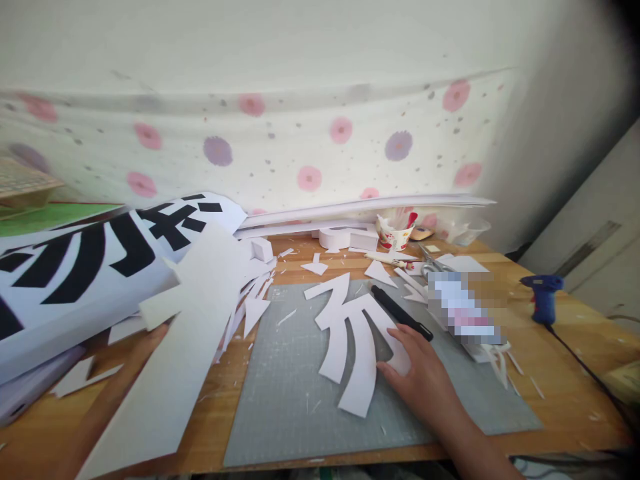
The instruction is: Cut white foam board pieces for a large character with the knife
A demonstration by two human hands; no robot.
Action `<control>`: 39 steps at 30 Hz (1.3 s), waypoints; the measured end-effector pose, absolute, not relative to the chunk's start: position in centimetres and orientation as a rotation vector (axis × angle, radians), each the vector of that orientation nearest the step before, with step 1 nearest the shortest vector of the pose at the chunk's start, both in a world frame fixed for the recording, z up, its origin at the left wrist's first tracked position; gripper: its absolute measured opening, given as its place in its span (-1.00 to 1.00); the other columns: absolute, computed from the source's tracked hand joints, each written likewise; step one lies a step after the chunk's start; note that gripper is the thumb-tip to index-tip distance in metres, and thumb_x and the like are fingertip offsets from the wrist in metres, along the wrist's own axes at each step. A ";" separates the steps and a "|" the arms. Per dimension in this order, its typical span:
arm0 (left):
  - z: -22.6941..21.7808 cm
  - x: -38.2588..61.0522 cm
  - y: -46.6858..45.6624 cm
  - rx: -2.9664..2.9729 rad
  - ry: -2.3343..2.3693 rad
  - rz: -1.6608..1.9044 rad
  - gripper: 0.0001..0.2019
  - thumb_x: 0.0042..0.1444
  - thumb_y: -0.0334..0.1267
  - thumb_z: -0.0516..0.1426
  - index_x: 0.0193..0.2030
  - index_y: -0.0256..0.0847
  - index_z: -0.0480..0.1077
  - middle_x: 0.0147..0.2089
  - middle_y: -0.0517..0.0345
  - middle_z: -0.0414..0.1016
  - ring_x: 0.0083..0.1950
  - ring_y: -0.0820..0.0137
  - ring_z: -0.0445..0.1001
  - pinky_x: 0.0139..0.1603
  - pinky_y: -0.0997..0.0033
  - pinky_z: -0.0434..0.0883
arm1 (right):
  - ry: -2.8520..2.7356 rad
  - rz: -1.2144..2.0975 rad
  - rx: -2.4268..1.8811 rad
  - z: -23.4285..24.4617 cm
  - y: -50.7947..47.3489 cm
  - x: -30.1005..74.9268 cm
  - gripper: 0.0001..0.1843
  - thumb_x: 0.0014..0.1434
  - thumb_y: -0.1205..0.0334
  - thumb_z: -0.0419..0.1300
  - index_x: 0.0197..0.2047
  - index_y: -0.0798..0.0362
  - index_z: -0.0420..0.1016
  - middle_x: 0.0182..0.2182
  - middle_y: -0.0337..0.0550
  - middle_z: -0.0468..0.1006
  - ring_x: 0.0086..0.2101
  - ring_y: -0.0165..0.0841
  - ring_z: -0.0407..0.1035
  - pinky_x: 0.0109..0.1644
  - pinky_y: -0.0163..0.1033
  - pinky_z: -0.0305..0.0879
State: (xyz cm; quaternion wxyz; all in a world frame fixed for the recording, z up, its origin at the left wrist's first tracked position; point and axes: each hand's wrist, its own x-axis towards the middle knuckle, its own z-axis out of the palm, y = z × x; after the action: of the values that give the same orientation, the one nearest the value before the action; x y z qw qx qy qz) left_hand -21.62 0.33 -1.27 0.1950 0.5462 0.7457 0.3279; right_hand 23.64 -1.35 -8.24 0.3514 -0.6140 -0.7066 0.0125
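Note:
My right hand [423,380] lies flat with fingers stretched on the lower right edge of a white cut-out letter shape [350,333], which rests on a grey cutting mat [300,400]. A black knife [400,312] lies just beyond my fingers on the mat. My left hand [147,340] is mostly hidden under a large white foam board sheet [190,333] and holds it up at a slant over the table's left side; only the fingertips show beneath it.
Printed sheets with big black characters [75,267] are piled at the left. White offcuts [255,293], scissors [430,263], a paper cup [395,235] and white board strips sit at the back. A blue glue gun [543,297] stands at the right on the wooden table [565,400].

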 end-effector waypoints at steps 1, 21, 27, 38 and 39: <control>-1.0 -21.5 0.5 1.479 2.064 0.949 -0.23 0.20 0.27 -0.30 0.07 -0.19 0.50 -0.43 -0.01 0.62 -0.41 0.07 0.60 -0.41 0.05 0.58 | -1.824 0.034 -1.582 -8.3 -1.4 23.6 -0.49 0.10 0.16 0.23 0.13 0.09 0.42 0.14 0.20 0.45 0.12 0.05 0.40 0.20 0.24 0.35; -2.3 -19.3 1.5 2.313 2.262 0.428 -0.51 0.01 -0.13 0.10 0.02 -0.37 0.53 0.22 -0.42 0.43 0.21 -0.24 0.41 0.21 -0.20 0.30 | -1.776 0.010 -1.562 -9.1 -1.4 23.9 -0.52 0.14 0.13 0.19 0.13 0.04 0.41 0.15 0.12 0.44 0.13 0.02 0.39 0.21 0.20 0.34; -4.5 -19.8 1.6 2.375 2.255 0.620 -0.58 0.16 -0.07 -0.02 -0.05 -0.23 0.53 0.15 -0.19 0.54 0.17 -0.06 0.46 0.26 -0.18 0.26 | -1.787 0.036 -1.579 -9.1 -1.1 23.8 -0.53 0.14 0.10 0.17 0.12 0.02 0.42 0.15 0.10 0.44 0.14 0.00 0.38 0.23 0.17 0.32; -4.1 -21.1 3.2 2.308 2.262 0.851 -0.64 0.18 -0.06 -0.06 -0.21 -0.17 0.50 -0.13 -0.05 0.64 -0.02 0.09 0.56 0.07 0.11 0.44 | -1.783 0.047 -1.570 -9.2 -0.9 23.6 -0.53 0.12 0.11 0.18 0.10 0.03 0.46 0.14 0.12 0.46 0.13 0.03 0.40 0.21 0.19 0.34; -4.0 -21.2 3.2 2.299 2.262 0.863 -0.65 0.17 -0.06 -0.05 -0.22 -0.16 0.50 -0.14 -0.03 0.64 -0.02 0.10 0.56 0.06 0.13 0.44 | -1.785 0.046 -1.567 -9.2 -0.8 23.6 -0.53 0.12 0.11 0.18 0.10 0.04 0.46 0.14 0.12 0.46 0.13 0.03 0.40 0.21 0.19 0.34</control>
State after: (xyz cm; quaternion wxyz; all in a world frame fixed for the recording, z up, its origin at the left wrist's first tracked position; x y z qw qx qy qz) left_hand -21.19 3.23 -3.98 -0.0985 0.6852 0.6743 0.2572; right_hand 23.62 -0.82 -9.19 0.3737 -0.6117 -0.6971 0.0179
